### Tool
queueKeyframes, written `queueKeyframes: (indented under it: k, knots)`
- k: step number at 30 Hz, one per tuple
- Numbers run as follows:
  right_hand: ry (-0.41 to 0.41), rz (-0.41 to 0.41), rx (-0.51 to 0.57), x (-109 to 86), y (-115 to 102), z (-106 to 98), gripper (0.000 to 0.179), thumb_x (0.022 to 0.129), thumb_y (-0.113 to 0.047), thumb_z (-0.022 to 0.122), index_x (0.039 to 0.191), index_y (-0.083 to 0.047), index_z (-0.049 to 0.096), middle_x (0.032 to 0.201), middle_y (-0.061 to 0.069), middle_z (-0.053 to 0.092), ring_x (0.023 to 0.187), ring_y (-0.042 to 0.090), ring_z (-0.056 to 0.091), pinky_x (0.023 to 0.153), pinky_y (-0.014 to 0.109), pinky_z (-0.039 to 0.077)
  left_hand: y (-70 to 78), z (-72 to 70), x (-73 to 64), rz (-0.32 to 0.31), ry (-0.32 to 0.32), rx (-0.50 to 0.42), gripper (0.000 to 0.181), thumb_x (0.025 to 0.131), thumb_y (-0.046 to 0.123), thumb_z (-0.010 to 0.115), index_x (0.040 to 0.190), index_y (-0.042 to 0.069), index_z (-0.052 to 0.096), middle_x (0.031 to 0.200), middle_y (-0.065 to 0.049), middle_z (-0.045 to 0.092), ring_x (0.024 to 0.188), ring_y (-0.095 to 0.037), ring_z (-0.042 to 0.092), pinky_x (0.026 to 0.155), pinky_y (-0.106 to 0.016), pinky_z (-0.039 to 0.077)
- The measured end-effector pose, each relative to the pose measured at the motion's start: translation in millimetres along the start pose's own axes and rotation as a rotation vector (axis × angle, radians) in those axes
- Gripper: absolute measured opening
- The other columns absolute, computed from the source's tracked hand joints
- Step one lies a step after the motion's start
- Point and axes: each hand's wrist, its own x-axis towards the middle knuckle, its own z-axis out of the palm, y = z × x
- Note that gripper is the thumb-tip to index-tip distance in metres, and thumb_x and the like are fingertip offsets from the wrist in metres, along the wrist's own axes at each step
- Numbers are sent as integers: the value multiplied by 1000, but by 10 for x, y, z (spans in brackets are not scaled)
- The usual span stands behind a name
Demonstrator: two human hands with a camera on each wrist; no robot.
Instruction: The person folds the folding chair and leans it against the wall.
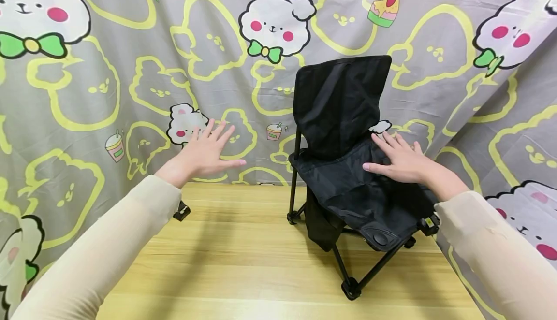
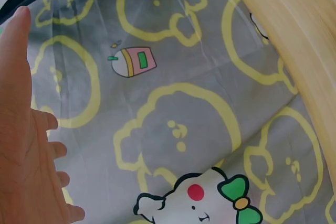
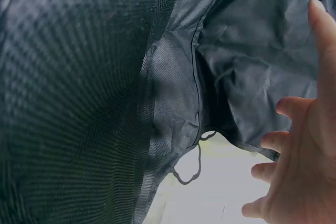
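A black folding camping chair (image 1: 339, 112) stands unfolded on the wooden floor, its backrest toward the curtain. My left hand (image 1: 204, 151) is held out in the air left of the chair, fingers spread, with nothing in it. In the left wrist view that hand (image 2: 21, 140) shows at the left edge in front of the patterned curtain. My right hand (image 1: 398, 158) hovers over the right side of the chair's seat, fingers straight and apart, holding nothing. The right wrist view has this hand (image 3: 299, 145) beside the black fabric, with dark mesh (image 3: 79, 93) close to the camera.
A grey curtain (image 1: 270, 88) with yellow outlines and white cartoon animals hangs behind and on both sides. Light wood flooring (image 1: 226, 252) lies beneath the chair. A mesh-like pouch (image 1: 322, 223) hangs from the seat's left side. Black leg feet (image 1: 350, 288) rest on the floor.
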Motion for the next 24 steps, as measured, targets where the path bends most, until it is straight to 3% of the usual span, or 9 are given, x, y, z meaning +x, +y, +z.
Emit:
queueKeyframes:
  k: [9,24]
  knots:
    - [23,6,6,-36,64,7,103,104,-68,57,175,-10,12,179,32,4,163,62,0,119,88,1,25,33,-2,22,26,5,110,98,83,50,176,14,14,184,-16,5,169,-49,-2,131,-77,5]
    - [81,-8,28,-83,136,-12,100,105,-61,60,175,-9,11,178,34,7,163,61,3,120,87,3,151,8,-52,61,53,-65,111,96,82,55,176,17,15,184,-14,5,170,-43,-5,133,-73,0]
